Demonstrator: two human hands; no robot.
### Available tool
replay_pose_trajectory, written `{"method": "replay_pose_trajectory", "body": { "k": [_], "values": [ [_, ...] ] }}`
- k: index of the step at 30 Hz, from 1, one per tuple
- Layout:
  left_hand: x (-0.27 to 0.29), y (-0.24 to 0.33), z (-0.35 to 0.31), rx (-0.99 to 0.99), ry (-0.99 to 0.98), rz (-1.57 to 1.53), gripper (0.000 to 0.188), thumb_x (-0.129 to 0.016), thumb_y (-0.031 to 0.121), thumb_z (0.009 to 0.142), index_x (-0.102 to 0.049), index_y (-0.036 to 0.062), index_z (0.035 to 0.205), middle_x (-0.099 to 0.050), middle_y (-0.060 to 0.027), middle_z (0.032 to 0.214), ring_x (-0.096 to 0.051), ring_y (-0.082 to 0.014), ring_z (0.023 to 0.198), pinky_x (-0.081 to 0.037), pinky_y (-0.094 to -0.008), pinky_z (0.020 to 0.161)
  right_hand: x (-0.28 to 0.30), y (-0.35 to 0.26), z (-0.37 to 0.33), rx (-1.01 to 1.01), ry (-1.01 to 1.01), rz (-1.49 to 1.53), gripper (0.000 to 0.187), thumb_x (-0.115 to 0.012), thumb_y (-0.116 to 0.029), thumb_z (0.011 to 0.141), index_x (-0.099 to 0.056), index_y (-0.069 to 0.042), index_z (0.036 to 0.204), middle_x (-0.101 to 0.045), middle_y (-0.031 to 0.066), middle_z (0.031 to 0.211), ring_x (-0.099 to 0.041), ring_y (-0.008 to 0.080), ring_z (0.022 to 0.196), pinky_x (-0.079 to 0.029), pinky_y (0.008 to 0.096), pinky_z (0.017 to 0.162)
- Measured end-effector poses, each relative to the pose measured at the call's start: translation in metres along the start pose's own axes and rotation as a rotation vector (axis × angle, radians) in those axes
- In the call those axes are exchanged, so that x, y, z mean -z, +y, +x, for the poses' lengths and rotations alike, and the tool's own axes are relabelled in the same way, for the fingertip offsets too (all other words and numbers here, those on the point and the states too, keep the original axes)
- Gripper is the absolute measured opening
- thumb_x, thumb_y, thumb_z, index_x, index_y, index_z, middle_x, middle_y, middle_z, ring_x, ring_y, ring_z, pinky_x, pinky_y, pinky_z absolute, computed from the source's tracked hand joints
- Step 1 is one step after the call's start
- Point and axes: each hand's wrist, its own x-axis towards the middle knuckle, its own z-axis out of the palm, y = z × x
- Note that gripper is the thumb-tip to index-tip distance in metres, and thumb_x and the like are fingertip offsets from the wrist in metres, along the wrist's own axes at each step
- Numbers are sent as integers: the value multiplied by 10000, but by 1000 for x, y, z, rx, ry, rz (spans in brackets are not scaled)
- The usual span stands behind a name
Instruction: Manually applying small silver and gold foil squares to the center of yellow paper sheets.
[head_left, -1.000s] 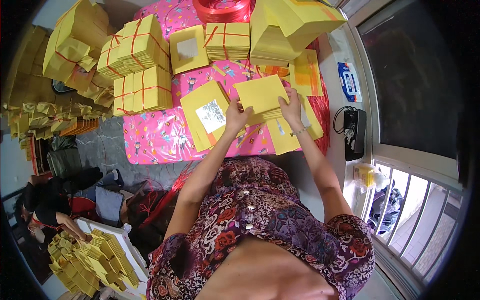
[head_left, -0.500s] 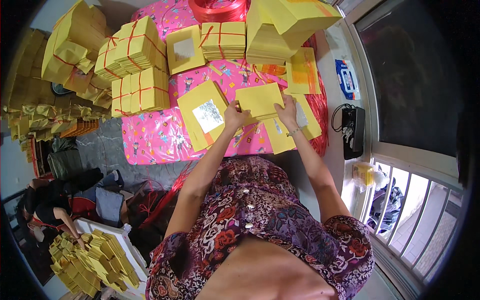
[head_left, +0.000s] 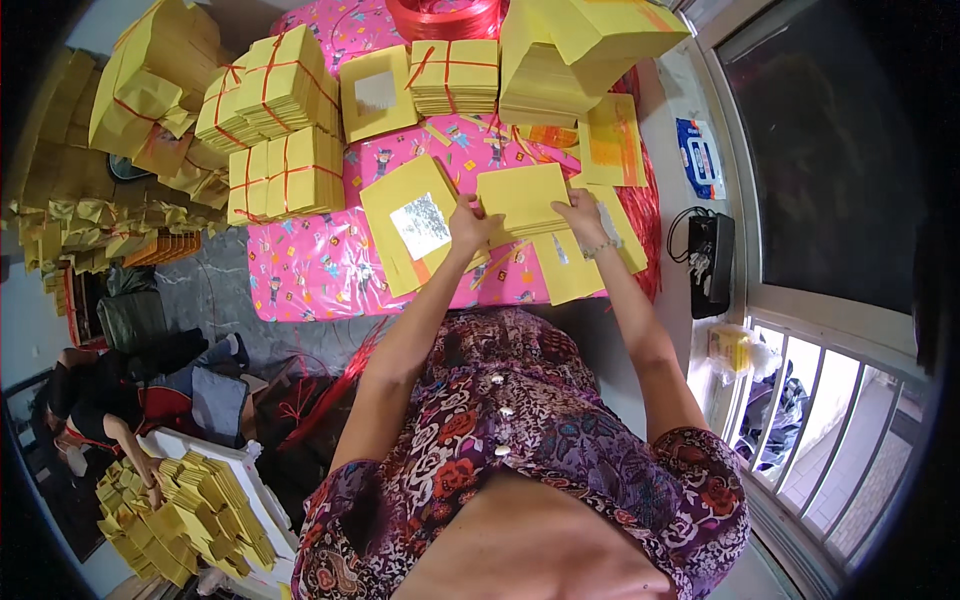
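Both hands grip a small stack of yellow paper sheets (head_left: 522, 197) over the pink table covering. My left hand (head_left: 471, 224) closes on its left edge, thumb on top. At the opposite edge my right hand (head_left: 583, 217) pinches the sheets; a bracelet is on that wrist. Left of the stack lie yellow sheets with a silver square (head_left: 420, 226), beside my left hand. Under my right hand more yellow sheets (head_left: 563, 272) are spread out, one with a silver patch partly covered by the hand.
Yellow bundles tied with red string (head_left: 287, 80) stand at the back left, another bundle (head_left: 455, 78) at the back middle. Tall yellow stacks (head_left: 548, 85) rise behind the hands. A red string coil (head_left: 445, 18) sits farthest back. At lower left, another person's hand (head_left: 150, 482) touches yellow bundles.
The whole view has shifted slightly. My hands keep hold of the paper stack, with the right fingers moved a little along its edge.
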Motion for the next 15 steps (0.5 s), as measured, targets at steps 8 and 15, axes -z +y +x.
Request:
{"method": "replay_pose_trajectory", "body": {
  "k": [8, 15],
  "values": [
    [13, -19, -1, 189, -31, -433, 565, -781, 245, 804, -513, -33, 1217, -625, -63, 877, -629, -133, 753, -517, -256, 612, 5, -16, 13, -60, -178, 214, 516, -757, -139, 765, -493, 94, 1141, -665, 166, 1015, -652, 183, 879, -526, 290, 736],
    [34, -38, -14, 225, 24, -506, 343, -666, 173, 894, -570, 62, 1204, -622, -38, 902, -625, -120, 756, -521, -260, 635, 12, -68, -10, 3, -118, 99, 491, -741, -153, 796, -498, 97, 1143, -667, 162, 1004, -650, 182, 867, -525, 292, 732]
  ]
}}
